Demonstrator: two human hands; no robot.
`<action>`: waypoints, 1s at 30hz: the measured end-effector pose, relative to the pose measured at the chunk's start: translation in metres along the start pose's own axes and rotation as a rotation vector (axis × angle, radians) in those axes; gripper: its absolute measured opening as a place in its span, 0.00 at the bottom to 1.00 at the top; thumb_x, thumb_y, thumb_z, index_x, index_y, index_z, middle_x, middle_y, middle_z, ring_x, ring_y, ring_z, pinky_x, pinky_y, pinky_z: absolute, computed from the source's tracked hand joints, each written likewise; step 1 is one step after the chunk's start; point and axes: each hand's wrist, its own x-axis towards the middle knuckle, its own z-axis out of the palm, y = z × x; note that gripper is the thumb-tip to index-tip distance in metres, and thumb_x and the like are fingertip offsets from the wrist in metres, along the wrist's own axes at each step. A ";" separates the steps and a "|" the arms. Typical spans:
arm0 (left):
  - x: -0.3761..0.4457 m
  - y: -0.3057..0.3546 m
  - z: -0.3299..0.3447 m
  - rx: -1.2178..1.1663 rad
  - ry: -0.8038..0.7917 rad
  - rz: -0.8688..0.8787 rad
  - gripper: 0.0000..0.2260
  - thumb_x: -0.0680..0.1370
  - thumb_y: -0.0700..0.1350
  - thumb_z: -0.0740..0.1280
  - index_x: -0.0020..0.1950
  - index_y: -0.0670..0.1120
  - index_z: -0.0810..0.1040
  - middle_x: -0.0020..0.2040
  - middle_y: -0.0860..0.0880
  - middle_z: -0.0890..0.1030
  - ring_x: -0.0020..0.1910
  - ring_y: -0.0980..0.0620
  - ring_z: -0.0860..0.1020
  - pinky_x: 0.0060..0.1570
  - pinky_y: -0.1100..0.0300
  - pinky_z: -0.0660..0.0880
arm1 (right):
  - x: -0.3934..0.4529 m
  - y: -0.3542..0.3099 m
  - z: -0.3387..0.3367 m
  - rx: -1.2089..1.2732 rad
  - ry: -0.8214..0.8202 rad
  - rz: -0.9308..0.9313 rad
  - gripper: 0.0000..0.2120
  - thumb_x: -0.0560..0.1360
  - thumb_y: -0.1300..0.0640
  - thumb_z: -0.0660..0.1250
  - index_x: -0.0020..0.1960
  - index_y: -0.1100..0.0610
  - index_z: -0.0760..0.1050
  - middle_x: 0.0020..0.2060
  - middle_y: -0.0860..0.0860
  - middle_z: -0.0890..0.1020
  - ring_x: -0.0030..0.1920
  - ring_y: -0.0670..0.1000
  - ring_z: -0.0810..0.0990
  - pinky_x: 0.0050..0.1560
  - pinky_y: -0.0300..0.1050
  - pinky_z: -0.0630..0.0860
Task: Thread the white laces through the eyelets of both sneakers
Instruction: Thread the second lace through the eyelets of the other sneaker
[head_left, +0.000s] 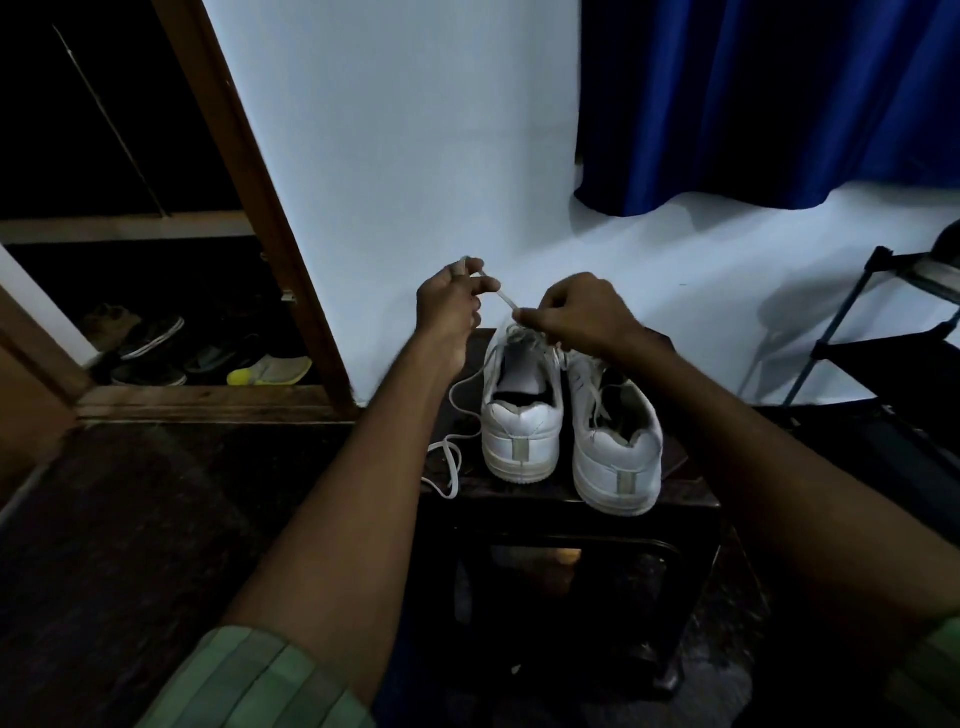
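Right now the lace (503, 300) is stretched taut between your hands above the left sneaker (522, 410), likely so the tip stays easy to aim at an eyelet. Your left hand (451, 306) pinches the far end, your right hand (582, 316) pinches near the eyelets. Slack trails off the stool (696, 499) edge. The right sneaker (615, 441) sits touching alongside, heels toward you.

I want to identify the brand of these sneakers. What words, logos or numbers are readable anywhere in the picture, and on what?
None can be read.
Left sneaker: heel tab is a plain grey strip, no text.
Right sneaker: the same, blank.
Footwear by the doorway: too dark and small to tell.
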 end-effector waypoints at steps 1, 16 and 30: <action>0.000 -0.001 0.000 -0.048 -0.017 -0.023 0.10 0.85 0.35 0.59 0.50 0.46 0.77 0.38 0.47 0.84 0.28 0.57 0.68 0.27 0.66 0.63 | -0.001 -0.003 0.003 -0.008 -0.083 0.010 0.21 0.72 0.38 0.74 0.38 0.57 0.83 0.33 0.51 0.85 0.38 0.52 0.84 0.43 0.49 0.80; -0.017 -0.021 0.005 0.341 -0.214 0.162 0.07 0.77 0.32 0.74 0.44 0.43 0.87 0.40 0.44 0.87 0.41 0.48 0.87 0.50 0.52 0.85 | 0.011 0.005 -0.012 0.129 -0.228 0.415 0.08 0.71 0.61 0.70 0.36 0.58 0.72 0.31 0.54 0.76 0.29 0.54 0.74 0.23 0.37 0.69; -0.024 -0.022 0.017 0.794 -0.170 0.282 0.09 0.71 0.39 0.77 0.40 0.55 0.87 0.42 0.56 0.87 0.45 0.58 0.85 0.52 0.56 0.83 | 0.012 0.016 -0.003 0.277 -0.255 0.460 0.06 0.72 0.69 0.69 0.39 0.62 0.76 0.36 0.62 0.78 0.31 0.56 0.76 0.37 0.48 0.72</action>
